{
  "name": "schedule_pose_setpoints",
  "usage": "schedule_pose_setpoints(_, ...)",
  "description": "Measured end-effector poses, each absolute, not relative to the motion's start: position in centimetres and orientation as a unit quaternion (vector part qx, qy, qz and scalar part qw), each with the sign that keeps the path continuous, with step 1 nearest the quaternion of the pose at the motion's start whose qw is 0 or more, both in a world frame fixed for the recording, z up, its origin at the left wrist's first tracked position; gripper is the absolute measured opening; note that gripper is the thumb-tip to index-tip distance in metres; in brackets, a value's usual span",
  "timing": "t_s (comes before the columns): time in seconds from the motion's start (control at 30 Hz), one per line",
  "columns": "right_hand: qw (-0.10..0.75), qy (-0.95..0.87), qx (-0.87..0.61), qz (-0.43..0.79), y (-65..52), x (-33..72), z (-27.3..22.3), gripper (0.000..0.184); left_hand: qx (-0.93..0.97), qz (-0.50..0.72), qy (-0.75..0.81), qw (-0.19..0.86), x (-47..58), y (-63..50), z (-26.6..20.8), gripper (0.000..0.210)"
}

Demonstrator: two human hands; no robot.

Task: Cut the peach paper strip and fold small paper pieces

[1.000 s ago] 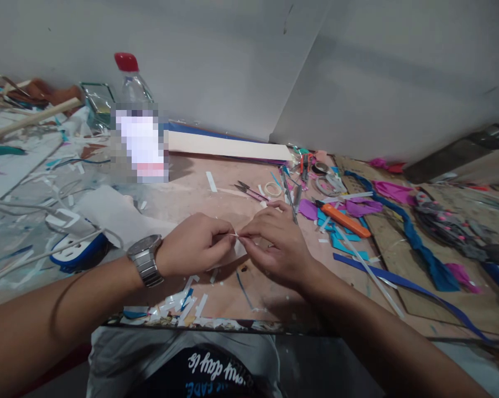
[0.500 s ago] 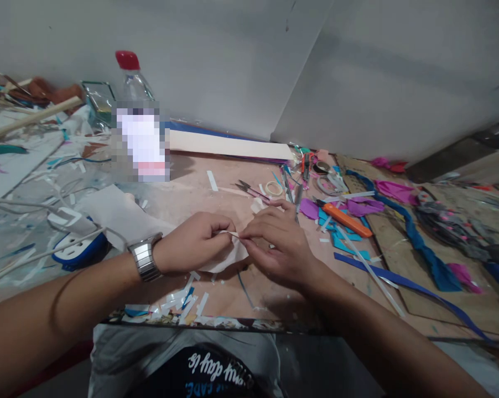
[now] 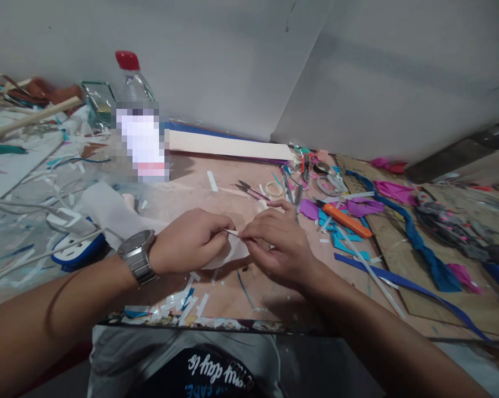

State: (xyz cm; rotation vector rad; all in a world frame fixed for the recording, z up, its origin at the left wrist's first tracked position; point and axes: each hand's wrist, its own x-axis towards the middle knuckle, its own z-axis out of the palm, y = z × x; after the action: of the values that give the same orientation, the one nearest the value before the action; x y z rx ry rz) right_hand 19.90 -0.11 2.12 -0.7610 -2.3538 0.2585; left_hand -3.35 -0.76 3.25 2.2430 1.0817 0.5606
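Observation:
My left hand (image 3: pixel 191 239) and my right hand (image 3: pixel 276 240) meet over the table, both closed in a pinch. Between their fingertips runs a thin whitish strip (image 3: pixel 232 232), pinched at each end; whether it is rolled paper or a sliver of something else I cannot tell. A piece of white paper (image 3: pixel 228 255) shows just below the strip, partly hidden by both hands. Beyond my right fingers lie small scissors (image 3: pixel 253 190) and a roll of tape (image 3: pixel 274 189).
An orange utility knife (image 3: pixel 347 220) lies among coloured scraps to the right, near a blue ribbon (image 3: pixel 411 289). On the left are a blue-and-white power strip (image 3: pixel 77 251) with cables and a white sheet (image 3: pixel 104 207). A red-capped bottle (image 3: pixel 127 61) stands behind a blurred-out patch.
My left hand has turned at the wrist, its thumb now lying more along the strip. More of the strip shows between the hands. My right hand has barely moved.

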Motion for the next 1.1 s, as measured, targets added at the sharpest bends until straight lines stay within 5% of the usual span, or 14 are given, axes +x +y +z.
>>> schedule_pose_setpoints(0.47, 0.346, -0.89, -0.289, 0.073, 0.2, 19.9, 2.0, 0.016, 0.859, 0.118, 0.476, 0.15, -4.1, 0.0, 2.9, 0.023)
schedule_pose_setpoints(1.1, 0.345, -0.889, -0.285, 0.094, 0.0, 19.8, 2.0, 0.015, 0.833, 0.165, 0.439, 0.292, -3.5, -0.7, 3.8, 0.031)
